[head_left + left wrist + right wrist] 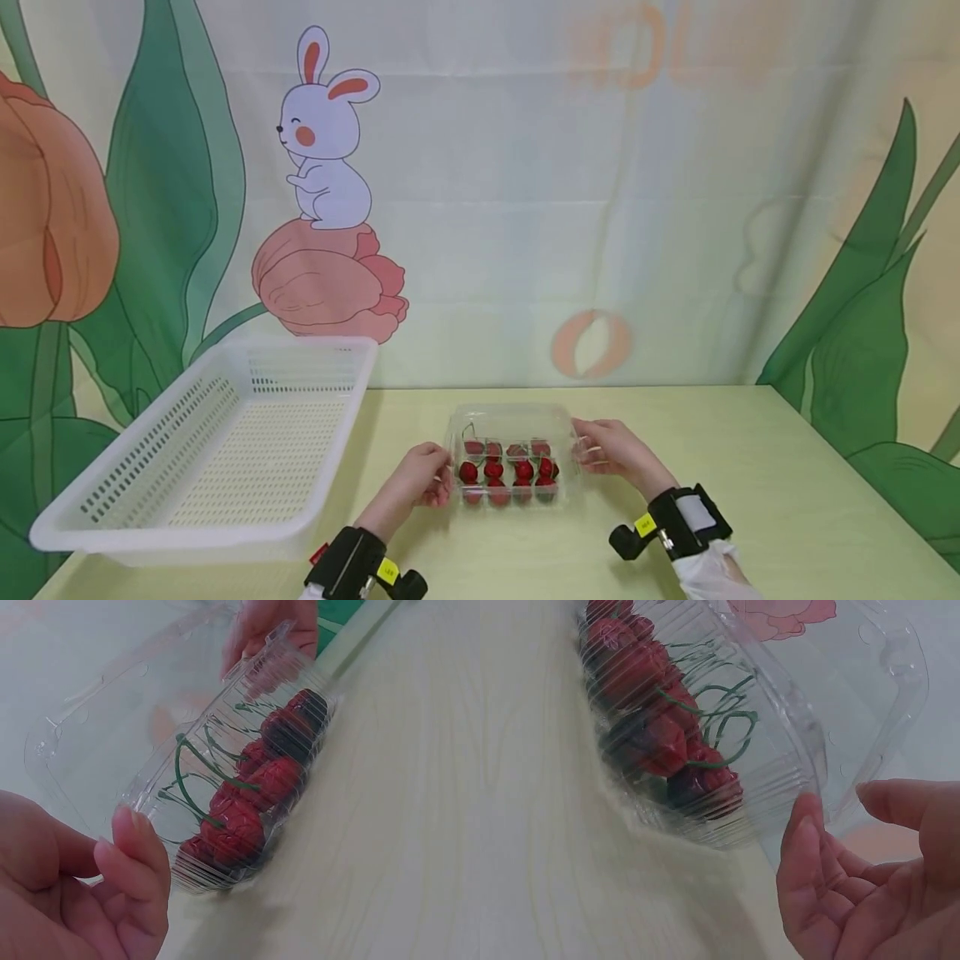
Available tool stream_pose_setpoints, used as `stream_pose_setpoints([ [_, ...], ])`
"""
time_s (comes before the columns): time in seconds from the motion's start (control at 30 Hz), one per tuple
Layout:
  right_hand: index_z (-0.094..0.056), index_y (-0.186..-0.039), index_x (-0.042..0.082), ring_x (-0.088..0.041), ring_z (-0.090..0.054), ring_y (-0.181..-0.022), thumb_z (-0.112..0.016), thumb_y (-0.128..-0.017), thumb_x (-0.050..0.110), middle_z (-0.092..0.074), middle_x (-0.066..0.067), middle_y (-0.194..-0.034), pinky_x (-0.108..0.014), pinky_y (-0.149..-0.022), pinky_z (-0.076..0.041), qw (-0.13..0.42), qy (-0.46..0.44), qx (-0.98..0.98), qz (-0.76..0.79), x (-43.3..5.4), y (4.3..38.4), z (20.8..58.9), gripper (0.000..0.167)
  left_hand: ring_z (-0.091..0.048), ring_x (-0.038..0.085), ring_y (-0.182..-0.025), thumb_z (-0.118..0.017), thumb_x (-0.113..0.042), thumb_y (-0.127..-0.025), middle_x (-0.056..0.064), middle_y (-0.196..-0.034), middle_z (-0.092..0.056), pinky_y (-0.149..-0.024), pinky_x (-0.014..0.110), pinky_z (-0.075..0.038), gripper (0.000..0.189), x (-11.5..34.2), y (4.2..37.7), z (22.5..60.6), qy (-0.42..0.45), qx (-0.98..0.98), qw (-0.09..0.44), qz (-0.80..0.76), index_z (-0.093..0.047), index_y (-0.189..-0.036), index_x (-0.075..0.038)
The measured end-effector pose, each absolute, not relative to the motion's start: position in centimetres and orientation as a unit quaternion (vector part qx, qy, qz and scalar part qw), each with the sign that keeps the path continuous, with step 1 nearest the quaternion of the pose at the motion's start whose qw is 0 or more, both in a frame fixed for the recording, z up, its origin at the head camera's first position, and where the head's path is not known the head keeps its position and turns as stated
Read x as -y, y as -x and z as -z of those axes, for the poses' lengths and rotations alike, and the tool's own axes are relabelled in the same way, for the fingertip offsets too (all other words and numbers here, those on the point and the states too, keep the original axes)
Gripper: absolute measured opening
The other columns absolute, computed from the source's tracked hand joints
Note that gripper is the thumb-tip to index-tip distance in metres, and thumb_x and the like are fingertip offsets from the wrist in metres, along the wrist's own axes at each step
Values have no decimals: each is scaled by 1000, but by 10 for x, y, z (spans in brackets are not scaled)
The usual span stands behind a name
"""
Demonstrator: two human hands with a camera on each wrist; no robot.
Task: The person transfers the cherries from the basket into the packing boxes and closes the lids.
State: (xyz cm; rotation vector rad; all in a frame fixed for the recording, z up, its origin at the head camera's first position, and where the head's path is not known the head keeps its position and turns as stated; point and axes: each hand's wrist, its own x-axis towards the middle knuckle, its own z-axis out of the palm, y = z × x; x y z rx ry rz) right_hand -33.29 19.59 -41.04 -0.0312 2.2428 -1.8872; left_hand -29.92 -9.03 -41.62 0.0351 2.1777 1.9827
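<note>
A clear plastic clamshell box point(514, 495) stands near the middle of the table, its transparent lid point(513, 412) raised at the back. Several red cherries point(493, 469) lie in rows inside; green stems point(196, 774) rise from them in the left wrist view. My left hand point(424, 477) is at the box's left side, loosely bent fingertips point(133, 825) right at the rim. On the opposite side my right hand point(611, 446) has its fingertips point(804, 814) against the rim. A gap shows between the right thumb point(889, 801) and the other fingers, with the thumb tip beside the lid edge.
A large white slotted basket point(296, 533) stands at the left, close to my left forearm. The pale table point(780, 492) ends at the back against a printed curtain point(487, 208) with a rabbit and tulips. Each wrist carries a black camera strap point(688, 521).
</note>
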Motion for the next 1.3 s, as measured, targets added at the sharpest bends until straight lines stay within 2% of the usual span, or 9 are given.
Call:
stream_pose_setpoints([
  [0.13,-49,-110,-13,-13,-56,-60,-52,-91,27,-54,-8,-75,-26,-58,-50,101,9,-758,644,-196,333,412,44,-43,8,-38,-34,-16,-96,5,-59,-48,-35,17,-36,22,92,299,413,-1,-725,104,-681,-43,-89,3],
  [0.27,-50,-108,-13,-14,-54,-60,-54,-91,22,-54,-9,-76,-25,-58,-50,89,6,-756,648,-195,333,412,39,-46,10,-39,-28,-29,-99,6,-61,-49,-36,18,-37,35,93,298,408,3,-721,114,-684,-44,-88,1],
  [0.37,-50,-109,-13,-14,-54,-61,-54,-91,18,-55,-10,-77,-25,-58,-51,79,1,-755,651,-193,333,411,36,-48,12,-40,-29,-33,-98,7,-63,-50,-37,19,-39,38,94,298,405,4,-719,123,-684,-44,-89,1],
  [0.57,-50,-109,-13,-14,-54,-61,-54,-91,16,-55,-10,-77,-24,-56,-50,65,-6,-750,658,-191,334,413,34,-51,15,-44,-34,-24,-90,12,-71,-54,-39,21,-39,28,98,296,398,-12,-749,145,-647,-44,-92,1],
  [0.83,-51,-109,-13,-13,-52,-58,-55,-90,15,-54,-9,-74,-23,-53,-49,62,-8,-746,663,-192,335,416,34,-51,15,-47,-43,-17,-79,14,-78,-58,-40,20,-37,28,105,292,396,-74,-778,170,-600,-39,-99,3],
  [1.0,-51,-109,-12,-13,-52,-58,-55,-90,16,-55,-8,-73,-23,-52,-48,61,-12,-749,660,-192,335,417,35,-50,15,-49,-48,-14,-79,13,-79,-59,-42,19,-37,22,111,289,393,-108,-783,188,-582,-40,-93,1],
  [1.2,-51,-110,-13,-14,-52,-59,-55,-90,17,-55,-8,-74,-24,-54,-49,57,-9,-749,660,-192,335,416,35,-51,14,-49,-55,-20,-82,17,-82,-60,-41,19,-36,28,113,288,392,-126,-784,206,-572,-44,-96,1],
  [1.3,-51,-110,-13,-13,-52,-59,-55,-90,17,-55,-8,-74,-25,-55,-49,57,-9,-747,662,-192,335,416,36,-50,12,-48,-54,-20,-82,14,-77,-60,-40,18,-35,27,112,289,393,-127,-783,215,-570,-50,-93,4],
])
